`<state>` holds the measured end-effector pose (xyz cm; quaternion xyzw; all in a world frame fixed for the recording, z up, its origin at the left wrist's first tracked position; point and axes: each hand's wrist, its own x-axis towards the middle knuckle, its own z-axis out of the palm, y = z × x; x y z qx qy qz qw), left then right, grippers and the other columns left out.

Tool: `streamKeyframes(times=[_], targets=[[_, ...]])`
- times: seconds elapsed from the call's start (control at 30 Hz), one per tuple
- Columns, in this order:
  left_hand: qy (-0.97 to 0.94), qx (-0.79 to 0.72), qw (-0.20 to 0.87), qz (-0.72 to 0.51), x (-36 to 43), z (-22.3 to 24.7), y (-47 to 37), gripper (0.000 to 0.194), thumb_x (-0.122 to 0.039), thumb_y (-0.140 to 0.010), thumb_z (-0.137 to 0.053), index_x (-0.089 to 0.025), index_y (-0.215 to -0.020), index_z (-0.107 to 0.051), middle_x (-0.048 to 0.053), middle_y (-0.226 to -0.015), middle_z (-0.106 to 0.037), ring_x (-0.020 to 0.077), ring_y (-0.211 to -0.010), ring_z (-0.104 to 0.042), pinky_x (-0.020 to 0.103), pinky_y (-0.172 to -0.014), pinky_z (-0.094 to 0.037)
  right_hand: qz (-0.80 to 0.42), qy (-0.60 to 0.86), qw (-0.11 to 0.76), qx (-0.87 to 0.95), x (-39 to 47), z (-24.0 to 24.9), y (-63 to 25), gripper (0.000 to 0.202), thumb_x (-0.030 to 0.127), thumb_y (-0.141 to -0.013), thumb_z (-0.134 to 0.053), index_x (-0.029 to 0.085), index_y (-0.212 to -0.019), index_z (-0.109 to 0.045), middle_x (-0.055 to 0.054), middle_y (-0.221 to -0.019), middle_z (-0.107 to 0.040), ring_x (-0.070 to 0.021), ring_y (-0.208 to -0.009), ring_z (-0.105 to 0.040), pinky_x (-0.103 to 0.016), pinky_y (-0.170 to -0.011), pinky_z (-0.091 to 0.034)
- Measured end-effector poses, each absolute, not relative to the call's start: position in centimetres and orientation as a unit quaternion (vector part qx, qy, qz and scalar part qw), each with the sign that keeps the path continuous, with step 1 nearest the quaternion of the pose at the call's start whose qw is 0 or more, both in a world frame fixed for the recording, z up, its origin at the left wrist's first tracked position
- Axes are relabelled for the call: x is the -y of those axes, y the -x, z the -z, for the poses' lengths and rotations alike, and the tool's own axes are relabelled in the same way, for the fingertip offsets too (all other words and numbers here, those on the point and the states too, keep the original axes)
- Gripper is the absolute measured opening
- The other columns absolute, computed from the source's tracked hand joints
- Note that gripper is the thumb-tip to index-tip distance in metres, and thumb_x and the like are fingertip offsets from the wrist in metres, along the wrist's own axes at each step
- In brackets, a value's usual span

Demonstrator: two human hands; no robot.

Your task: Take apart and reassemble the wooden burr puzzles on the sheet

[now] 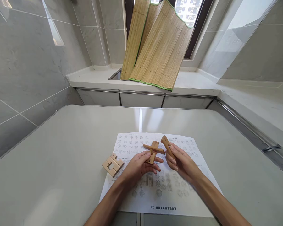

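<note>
My left hand (145, 163) is closed on two flat wooden puzzle pieces (154, 149) that cross each other, the thumb pressing on the upright one. To its right, my right hand (181, 160) grips a single wooden puzzle piece (167, 146), which tilts up to the left and stands apart from the crossed pair. Its lower end is hidden by my fingers. Both hands are above a printed instruction sheet (155, 201) covered in small diagrams. Left of my left hand, several pale wooden pieces (113, 164) lie together, with a square opening among them, partly over the sheet's edge.
The sheet lies on a pale table (61, 163) with a seam (140, 119) down its middle. Beyond the table's far edge is a white window ledge (91, 78), where a bamboo mat (160, 53) leans against the window. Tiled walls (37, 62) rise on both sides.
</note>
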<state>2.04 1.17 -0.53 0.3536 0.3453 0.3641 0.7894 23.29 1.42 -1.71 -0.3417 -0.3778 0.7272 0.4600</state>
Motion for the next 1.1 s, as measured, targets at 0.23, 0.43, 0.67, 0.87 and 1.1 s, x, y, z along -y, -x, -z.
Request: streamKeyframes(times=[0.23, 0.43, 0.67, 0.87, 1.1], targets=[[-0.326, -0.309, 0.813, -0.370, -1.1, 0.9, -2.2, 0.038, -0.044, -0.093, -0.073, -0.011, -0.111, -0.071, 0.016, -0.107, -0.076, 0.0173, -0.075, -0.071, 0.030, -0.072, -0.053, -0.704, 0.362, 0.429, 0.435, -1.1, 2.0, -23.0, 0.050, 0.055, -0.099, -0.063, 0.022, -0.138, -0.062, 0.007, -0.060, -0.041, -0.0113, -0.052, -0.034, -0.027, -0.053, -0.032], [-0.298, -0.287, 0.836, -0.361, -1.0, 1.1, -2.3, 0.036, -0.041, -0.092, -0.075, -0.010, -0.109, -0.070, 0.011, -0.094, -0.074, 0.0156, -0.069, -0.068, 0.029, -0.067, -0.051, -0.667, 0.385, 0.425, 0.475, -1.1, 1.7, -23.0, 0.051, 0.055, -0.101, -0.060, 0.020, -0.138, -0.062, 0.006, -0.060, -0.045, -0.0116, -0.054, -0.038, -0.027, -0.054, -0.033], [-0.239, -0.266, 0.859, -0.366, -1.0, 1.5, -2.1, 0.027, -0.035, -0.097, -0.070, -0.010, -0.107, -0.070, 0.005, -0.086, -0.067, 0.0107, -0.065, -0.063, 0.024, -0.067, -0.050, -0.717, 0.346, 0.436, 0.420, -1.2, 1.6, -23.1, 0.045, 0.049, -0.098, -0.068, 0.022, -0.133, -0.061, 0.004, -0.069, -0.054, -0.0096, -0.051, -0.040, -0.026, -0.050, -0.029], [-0.277, -0.282, 0.852, -0.342, -1.0, 1.4, -2.0, 0.028, -0.043, -0.099, -0.063, -0.015, -0.099, -0.065, -0.002, -0.077, -0.056, 0.0078, -0.053, -0.051, 0.022, -0.054, -0.044, -0.717, 0.327, 0.421, 0.449, -1.2, 2.2, -23.0, 0.040, 0.044, -0.102, -0.063, 0.024, -0.135, -0.054, 0.001, -0.079, -0.061, -0.0108, -0.055, -0.050, -0.025, -0.050, -0.034], [-0.333, -0.301, 0.846, -0.288, -0.7, 0.3, -2.0, 0.039, -0.058, -0.100, -0.056, -0.020, -0.091, -0.056, -0.006, -0.069, -0.045, 0.0064, -0.044, -0.034, 0.020, -0.042, -0.033, -0.659, 0.354, 0.403, 0.527, -1.0, 2.7, -22.7, 0.032, 0.050, -0.103, -0.059, 0.024, -0.120, -0.050, 0.005, -0.073, -0.062, -0.0110, -0.050, -0.053, -0.027, -0.053, -0.041]])
